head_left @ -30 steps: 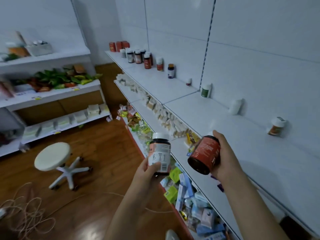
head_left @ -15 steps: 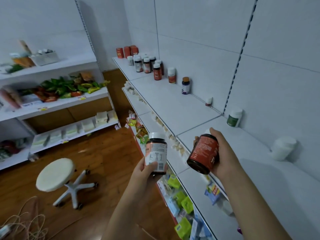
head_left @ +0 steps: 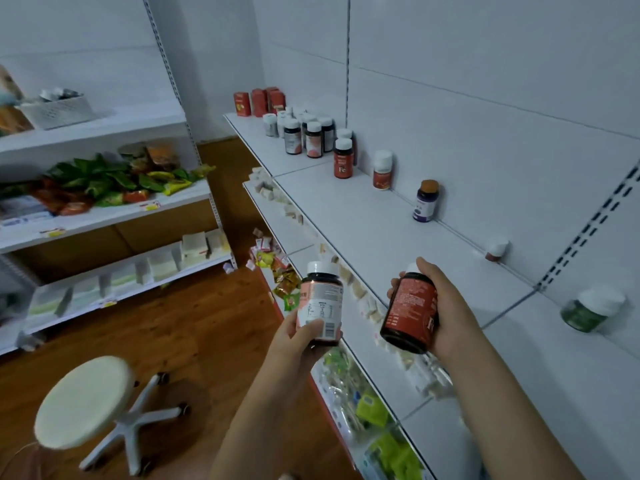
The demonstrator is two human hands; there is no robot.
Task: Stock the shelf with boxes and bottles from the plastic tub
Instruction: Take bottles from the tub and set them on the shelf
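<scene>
My left hand (head_left: 294, 336) grips a dark bottle with a pink and white label and a white cap (head_left: 320, 301), held upright in front of the shelf edge. My right hand (head_left: 450, 306) grips a dark bottle with a red label (head_left: 410, 313), tilted with its base toward me, above the front of the white top shelf (head_left: 363, 223). At the far end of that shelf stand several bottles (head_left: 313, 138) and red boxes (head_left: 259, 102). Single bottles (head_left: 382, 169) are spaced along the back wall. The plastic tub is out of view.
A purple bottle (head_left: 426, 200), a small lying bottle (head_left: 496, 249) and a green bottle (head_left: 588, 310) sit along the shelf's back. Lower shelves hold small packets (head_left: 367, 303). A white stool (head_left: 83, 401) stands on the wooden floor at left. Another shelf unit (head_left: 104, 209) fills the left wall.
The view has shifted left along the shelf, bringing the far bottles and boxes closer. Both hands keep their bottles in about the same pose.
</scene>
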